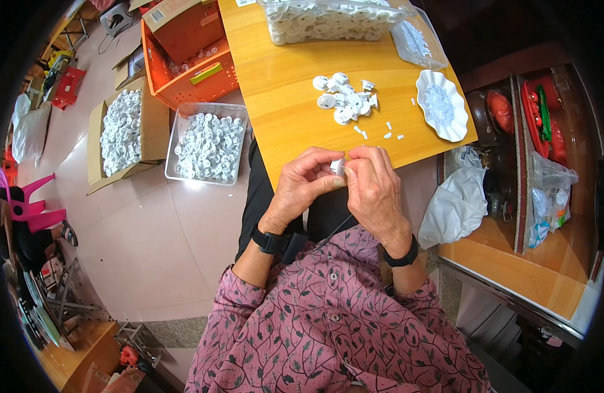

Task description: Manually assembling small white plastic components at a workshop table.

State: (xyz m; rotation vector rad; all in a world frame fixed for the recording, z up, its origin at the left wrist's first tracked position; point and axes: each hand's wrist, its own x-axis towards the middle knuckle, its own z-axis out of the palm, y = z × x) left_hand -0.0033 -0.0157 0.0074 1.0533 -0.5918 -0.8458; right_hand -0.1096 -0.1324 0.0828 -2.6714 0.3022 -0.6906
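Just off the near edge of the yellow wooden table (pixel 285 98), my left hand (pixel 301 187) pinches a small white round plastic part (pixel 337 167) between thumb and fingers. My right hand (pixel 375 193) meets it from the other side, thumb and forefinger closed at the part's right edge. Whatever those right fingertips hold, if anything, is hidden. Ahead on the table lies a loose pile of similar white disc-shaped parts (pixel 346 98). Several tiny white pegs (pixel 388 135) are scattered to its right. A white scalloped dish (pixel 458 124) holds small translucent pieces (pixel 439 103).
A transparent bin (pixel 335 26) of white parts and a transparent tray (pixel 433 56) stand at the table's far end. On the floor to the left are a plastic tub (pixel 174 169), a cardboard box (pixel 154 128) and an orange crate (pixel 184 95). Wooden shelving (pixel 518 216) stands right.
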